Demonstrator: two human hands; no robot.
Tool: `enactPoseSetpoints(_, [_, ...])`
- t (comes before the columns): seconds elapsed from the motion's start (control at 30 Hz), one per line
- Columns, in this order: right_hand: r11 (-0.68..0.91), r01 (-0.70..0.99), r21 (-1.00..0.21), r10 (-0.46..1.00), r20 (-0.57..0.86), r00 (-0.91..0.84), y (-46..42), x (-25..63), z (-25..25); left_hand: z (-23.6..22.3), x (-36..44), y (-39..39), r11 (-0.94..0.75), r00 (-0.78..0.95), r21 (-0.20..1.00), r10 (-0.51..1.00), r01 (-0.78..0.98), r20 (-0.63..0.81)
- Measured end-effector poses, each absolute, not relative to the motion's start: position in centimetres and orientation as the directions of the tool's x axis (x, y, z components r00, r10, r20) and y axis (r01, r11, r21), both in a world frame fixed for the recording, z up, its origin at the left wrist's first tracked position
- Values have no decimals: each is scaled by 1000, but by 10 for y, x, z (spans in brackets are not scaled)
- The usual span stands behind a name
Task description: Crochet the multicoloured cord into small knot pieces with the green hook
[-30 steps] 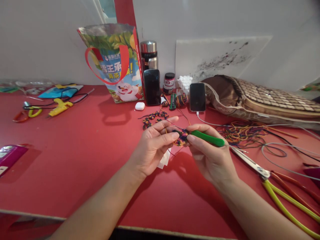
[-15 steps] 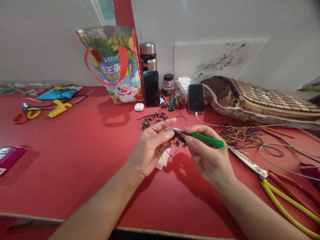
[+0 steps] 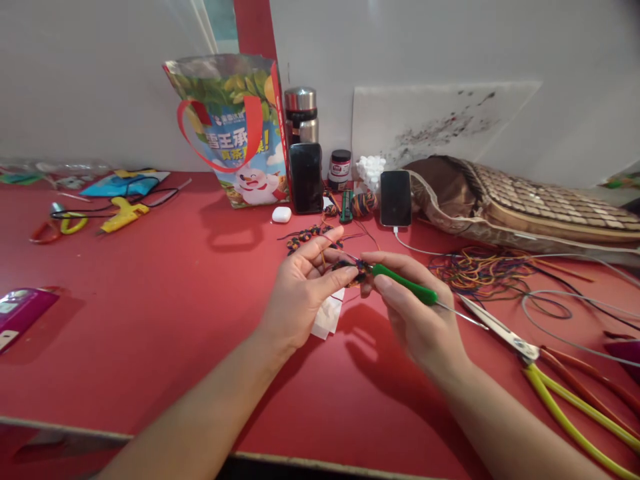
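Observation:
My left hand [image 3: 313, 283] pinches a small multicoloured crochet piece [image 3: 356, 273] between thumb and fingers, its index finger raised with yarn over it. In my right hand [image 3: 417, 300] is a crochet hook with a green handle [image 3: 407, 285]; its thin metal shaft sticks out behind the handle, and its front tip meets the crochet piece. Much of the piece is hidden by my fingers. Beyond my left hand lies a strip of dark multicoloured crochet loops [image 3: 306, 237]. Under the hands a white paper slip [image 3: 327, 319] rests on the red table [image 3: 165, 347].
Large scissors [image 3: 525, 350] with yellow and red handles lie at right, near tangled yarn [image 3: 473, 267]. Behind stand a gift bag [image 3: 250, 133], a steel flask [image 3: 301, 113], two phones [image 3: 306, 179] and a jar [image 3: 340, 168]. A yellow glue gun [image 3: 123, 215] lies at left.
My right hand has turned the hook, so its rear shaft now shows more. The crochet piece is tilted and more covered by my left thumb. The view has shifted slightly.

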State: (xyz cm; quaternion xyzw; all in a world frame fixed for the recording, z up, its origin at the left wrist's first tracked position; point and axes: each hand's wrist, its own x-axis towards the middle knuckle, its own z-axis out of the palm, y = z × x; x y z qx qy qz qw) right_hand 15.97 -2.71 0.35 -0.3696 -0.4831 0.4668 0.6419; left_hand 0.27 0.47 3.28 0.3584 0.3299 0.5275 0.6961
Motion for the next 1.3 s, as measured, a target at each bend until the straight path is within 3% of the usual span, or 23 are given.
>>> enactPoseSetpoints(0.13, [452,-8,-892,886,448,118,-27,168,5,34,0,6,179,235,865,969,-469,-74])
enactPoseSetpoints(0.33, [522,352,-777,805,585,97,-31,174,15,37,1,5,149,218,896,974,-418,-60])
enactPoseSetpoints(0.5, [626,435,-647,713,701,16,-31,166,11,39,7,0,134,202,886,978,-445,-46])
enactPoseSetpoints(0.57, [589,372,-718,739,664,113,-31,161,7,37,8,0,170,218,859,973,-483,-70])
enactPoseSetpoints(0.67, [474,-42,-880,861,453,231,-29,156,5,35,6,3,241,261,816,958,-525,-116])
enactPoseSetpoints(0.73, [320,-400,-859,947,276,166,-26,154,9,36,3,5,264,288,803,950,-534,-121])
enactPoseSetpoints(0.83, [49,-635,-771,998,64,0,-20,155,17,39,-1,6,276,336,799,937,-534,-99])
enactPoseSetpoints(1.0, [-135,-670,-730,978,9,-207,-12,170,22,45,-4,2,297,408,834,908,-465,-96])
enactPoseSetpoints(1.3, [-18,-447,-894,990,48,-136,-7,197,29,57,-6,-6,253,406,919,906,-301,-117])
